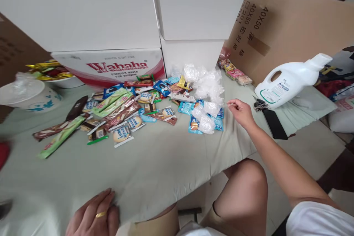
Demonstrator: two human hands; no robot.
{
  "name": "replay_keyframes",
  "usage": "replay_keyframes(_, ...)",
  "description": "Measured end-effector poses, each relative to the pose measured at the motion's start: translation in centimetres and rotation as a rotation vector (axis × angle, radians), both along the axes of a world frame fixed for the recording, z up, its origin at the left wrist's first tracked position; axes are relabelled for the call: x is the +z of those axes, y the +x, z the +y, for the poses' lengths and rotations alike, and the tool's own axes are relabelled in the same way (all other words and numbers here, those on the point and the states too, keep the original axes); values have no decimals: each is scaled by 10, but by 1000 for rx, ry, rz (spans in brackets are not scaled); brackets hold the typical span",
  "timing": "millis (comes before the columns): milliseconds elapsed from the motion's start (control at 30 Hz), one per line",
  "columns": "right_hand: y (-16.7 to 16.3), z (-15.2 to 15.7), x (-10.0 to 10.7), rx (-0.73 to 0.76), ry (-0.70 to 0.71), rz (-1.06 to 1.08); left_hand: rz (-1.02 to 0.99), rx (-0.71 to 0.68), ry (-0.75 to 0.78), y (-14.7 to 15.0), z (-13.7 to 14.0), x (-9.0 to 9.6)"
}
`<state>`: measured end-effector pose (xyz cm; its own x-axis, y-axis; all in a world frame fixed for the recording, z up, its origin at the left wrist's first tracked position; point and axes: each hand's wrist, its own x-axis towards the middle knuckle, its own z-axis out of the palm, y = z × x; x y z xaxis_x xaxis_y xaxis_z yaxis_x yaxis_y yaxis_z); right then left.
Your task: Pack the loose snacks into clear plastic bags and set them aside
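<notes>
My right hand (241, 112) is above the table just right of a pile of crumpled clear plastic packets (208, 83). Its fingers are curled together in a pinch, and whatever may be between the tips is too small to make out. Blue snack packets (186, 107) lie near it, some under clear crumpled bundles (206, 123). My left hand (95, 214) rests on the cloth near the table's front edge, fingers laid down on it, a gold ring on one. Wrapped snacks spread across the middle, among them green long packets (61, 138) and round-biscuit packets (121, 135).
White boxes (110, 11) and a Wahaba water carton (118, 67) stand behind the snacks. A patterned paper tub (45, 97) is at left. At right are a white detergent bottle (287, 81), keys (260, 104), a black phone (275, 123) and a brown carton (293, 29).
</notes>
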<state>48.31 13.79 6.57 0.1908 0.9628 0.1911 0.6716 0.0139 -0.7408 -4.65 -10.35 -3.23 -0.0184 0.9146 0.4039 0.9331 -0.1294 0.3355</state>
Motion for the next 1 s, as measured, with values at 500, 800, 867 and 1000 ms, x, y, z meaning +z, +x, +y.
replay_keyframes(500,-55,-6,20,132,7,547,301,28,101,18,8,14)
replay_keyframes(800,-128,-67,-12,429,-363,1427,-245,87,-198,43,33,60)
replay_keyframes(867,-147,-71,-16,490,-417,1497,-412,-38,-216,68,52,75)
replay_keyframes(1000,-179,-73,-15,603,-602,1439,-673,-382,-89,121,112,83)
